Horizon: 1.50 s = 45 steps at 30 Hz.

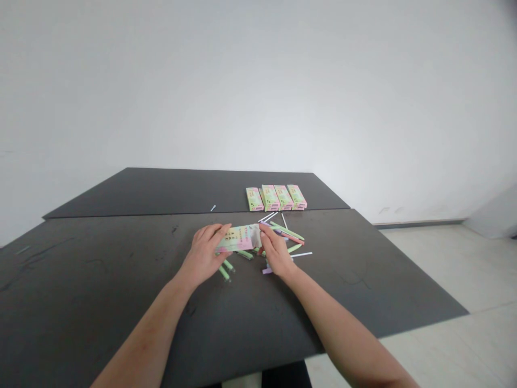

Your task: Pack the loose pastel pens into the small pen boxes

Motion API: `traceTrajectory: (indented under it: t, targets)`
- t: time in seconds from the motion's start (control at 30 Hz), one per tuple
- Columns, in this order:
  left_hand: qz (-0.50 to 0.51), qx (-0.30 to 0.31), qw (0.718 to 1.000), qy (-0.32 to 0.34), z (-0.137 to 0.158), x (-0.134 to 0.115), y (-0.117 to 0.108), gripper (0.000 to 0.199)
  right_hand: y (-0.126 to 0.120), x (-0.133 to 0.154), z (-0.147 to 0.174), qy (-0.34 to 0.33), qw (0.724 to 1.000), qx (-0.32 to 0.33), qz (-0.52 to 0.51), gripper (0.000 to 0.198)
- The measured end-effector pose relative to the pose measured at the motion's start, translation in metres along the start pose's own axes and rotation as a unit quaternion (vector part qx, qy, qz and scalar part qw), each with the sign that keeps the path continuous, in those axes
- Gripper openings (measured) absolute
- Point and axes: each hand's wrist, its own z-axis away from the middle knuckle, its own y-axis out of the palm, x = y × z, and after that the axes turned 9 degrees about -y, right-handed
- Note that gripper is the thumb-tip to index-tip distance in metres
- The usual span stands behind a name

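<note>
A small pink and green printed cardboard box [239,238] is held sideways above the table between my two hands. My left hand [205,251] is closed around its left end. At the right end, a pale flap or opening shows, and the fingers of my right hand [277,249] are closed on it. Under and beside the box lie several slim pens or sticks. Green ones [224,272] are by my left hand, and a mixed pile of green, purple, red and white ones [291,233] is behind my right hand.
Several matching boxes [278,198] stand in a row on the far dark table, near the seam. A small white stick [213,208] lies to their left. The dark near table [100,291] ends at the right above a pale floor [436,253]. A white wall rises behind.
</note>
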Motion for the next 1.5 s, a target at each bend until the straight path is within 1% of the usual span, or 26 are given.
traceTrajectory:
  t: [0.1, 0.17, 0.37, 0.53, 0.7, 0.8, 0.97, 1.13, 1.23, 1.33, 1.43, 1.5]
  targets:
    - [0.001, 0.0, 1.0, 0.003, 0.0, -0.002, -0.001, 0.058, 0.003, 0.002, -0.001, -0.015, 0.999, 0.035, -0.005, 0.034]
    - [0.001, 0.002, 1.0, 0.005, 0.001, -0.002, -0.001, 0.058, 0.004, 0.003, 0.0, -0.026, 0.999, 0.046, 0.003, 0.034]
    - [-0.006, 0.005, 1.0, 0.008, 0.001, -0.006, -0.003, 0.057, 0.006, 0.001, 0.0, -0.038, 0.998, 0.043, 0.036, 0.034]
    - [-0.022, 0.007, 1.0, 0.003, 0.001, -0.011, -0.005, 0.055, 0.007, -0.001, -0.001, -0.048, 0.996, 0.027, 0.074, 0.032]
    - [-0.038, 0.0, 0.999, -0.007, 0.002, -0.014, -0.005, 0.056, 0.008, -0.001, -0.002, -0.05, 0.995, 0.015, 0.089, 0.035]
    - [-0.042, 0.0, 0.999, -0.011, 0.002, -0.015, -0.005, 0.055, 0.007, 0.0, -0.002, -0.046, 0.995, 0.012, 0.086, 0.036]
    - [-0.05, 0.006, 0.999, -0.016, 0.002, -0.017, -0.007, 0.057, 0.007, 0.001, -0.002, -0.02, 0.997, 0.013, 0.075, 0.04]
    - [-0.044, 0.011, 0.999, -0.021, 0.002, -0.019, -0.009, 0.059, 0.006, 0.004, -0.001, -0.001, 0.999, 0.013, 0.031, 0.045]
    - [-0.042, 0.011, 0.999, -0.017, 0.002, -0.018, -0.009, 0.063, 0.003, 0.007, 0.0, 0.001, 1.0, 0.023, 0.009, 0.044]
    - [-0.047, 0.014, 0.999, -0.013, 0.001, -0.016, -0.009, 0.065, 0.001, 0.008, 0.0, -0.006, 1.0, 0.018, 0.009, 0.04]
    - [-0.051, 0.02, 0.998, -0.015, 0.001, -0.015, -0.01, 0.064, 0.001, 0.003, -0.001, -0.011, 1.0, 0.01, 0.001, 0.038]
    - [-0.056, 0.024, 0.998, -0.018, 0.001, -0.017, -0.01, 0.063, 0.003, -0.002, -0.002, -0.002, 1.0, 0.007, -0.015, 0.038]
